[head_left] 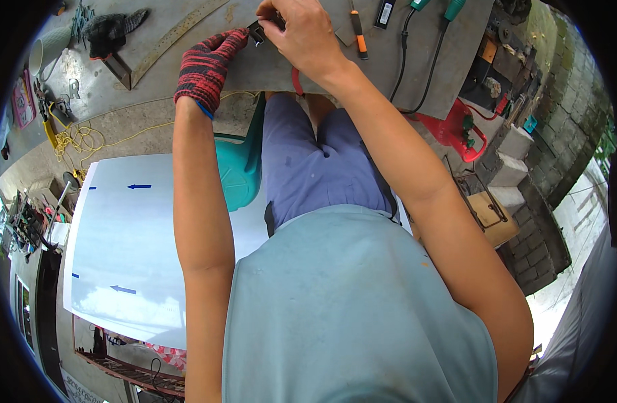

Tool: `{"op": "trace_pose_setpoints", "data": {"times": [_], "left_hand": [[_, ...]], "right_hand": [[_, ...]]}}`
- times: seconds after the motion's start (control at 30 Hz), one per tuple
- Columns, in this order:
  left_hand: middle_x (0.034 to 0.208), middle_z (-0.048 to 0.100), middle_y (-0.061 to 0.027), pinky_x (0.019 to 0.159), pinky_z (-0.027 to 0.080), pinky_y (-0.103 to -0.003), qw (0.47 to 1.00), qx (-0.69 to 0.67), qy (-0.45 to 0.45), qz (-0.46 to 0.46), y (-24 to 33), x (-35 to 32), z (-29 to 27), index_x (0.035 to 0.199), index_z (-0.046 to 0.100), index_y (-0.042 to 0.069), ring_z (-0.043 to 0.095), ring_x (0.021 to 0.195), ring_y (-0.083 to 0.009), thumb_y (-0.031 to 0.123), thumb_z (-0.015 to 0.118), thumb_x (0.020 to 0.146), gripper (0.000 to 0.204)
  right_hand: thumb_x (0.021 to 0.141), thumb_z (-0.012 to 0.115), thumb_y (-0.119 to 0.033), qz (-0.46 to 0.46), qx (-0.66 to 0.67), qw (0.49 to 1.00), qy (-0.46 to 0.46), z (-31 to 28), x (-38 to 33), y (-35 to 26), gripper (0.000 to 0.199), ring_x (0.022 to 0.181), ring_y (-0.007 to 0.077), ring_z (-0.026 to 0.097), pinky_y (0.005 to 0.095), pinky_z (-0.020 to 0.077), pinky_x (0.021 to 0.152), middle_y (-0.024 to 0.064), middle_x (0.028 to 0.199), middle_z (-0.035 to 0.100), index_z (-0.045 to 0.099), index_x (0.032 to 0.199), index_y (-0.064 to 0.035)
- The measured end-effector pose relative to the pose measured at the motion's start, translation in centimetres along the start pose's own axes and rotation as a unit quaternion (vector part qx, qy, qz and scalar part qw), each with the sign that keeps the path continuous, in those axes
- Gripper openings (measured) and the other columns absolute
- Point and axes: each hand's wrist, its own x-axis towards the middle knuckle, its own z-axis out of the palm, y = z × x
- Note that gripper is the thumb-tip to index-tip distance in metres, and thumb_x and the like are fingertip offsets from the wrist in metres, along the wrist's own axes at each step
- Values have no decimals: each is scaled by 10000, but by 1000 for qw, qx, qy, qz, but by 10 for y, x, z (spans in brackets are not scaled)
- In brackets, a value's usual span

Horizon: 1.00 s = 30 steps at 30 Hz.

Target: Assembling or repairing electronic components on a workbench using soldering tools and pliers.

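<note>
Both my hands meet over the grey metal worktable, around a small dark metal piece with a shiny edge. My left hand, in a red and black striped knit glove, pinches its left side with the fingertips. My bare right hand has thumb and fingers closed on its right side, hiding much of it. Right of that hand lies a screwdriver-like tool with an orange and black handle. A black rectangular case is beyond it. Below my right wrist, a red curved object shows at the table edge.
A long curved metal strip, a dark glove and a pale cup occupy the table's left. Green tools trail black cords at right. Yellow cord, a teal stool, a white panel and a red machine are below.
</note>
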Motion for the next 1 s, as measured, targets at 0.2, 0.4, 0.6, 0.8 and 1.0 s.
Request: {"op": "trace_pose_setpoints", "data": {"times": [0.2,0.4,0.6,0.8,1.0], "left_hand": [[1127,770,-17,1002,439,-280,1000,-4,-23,-14,3,0,1,1225,758,73,618,1038,-120,385,750,927,431],[1124,767,-63,972,485,-335,1000,9,-10,-5,-1,3,-2,1198,779,94,663,1035,-176,467,782,865,499],[1118,762,-77,961,490,-346,1000,9,-4,-3,-3,4,-1,1200,778,98,662,1021,-188,487,791,850,524],[1142,772,-34,1022,438,-282,1000,19,-13,-20,-3,3,-2,1240,750,70,630,1070,-129,409,745,924,464],[1108,766,-75,983,473,-342,1000,-4,1,-4,-7,5,0,1182,784,84,656,1031,-186,477,802,848,516]], "right_hand": [[833,731,-11,17,29,999,-19,-2,2,-8,151,907,344,620,441,485,835,158,897,669,637,951,-5],[832,734,-11,7,19,1000,-21,2,3,-11,148,907,344,621,437,486,834,154,902,673,644,949,-11],[827,757,-38,22,20,999,-15,6,1,-9,172,888,349,628,445,489,835,159,900,671,649,960,-19],[877,740,-59,122,87,989,14,-11,0,-8,145,806,314,650,413,520,748,155,894,674,659,993,-27],[910,680,-38,164,70,983,37,-41,-6,5,137,807,286,670,375,532,730,149,933,687,670,1038,10]]}}
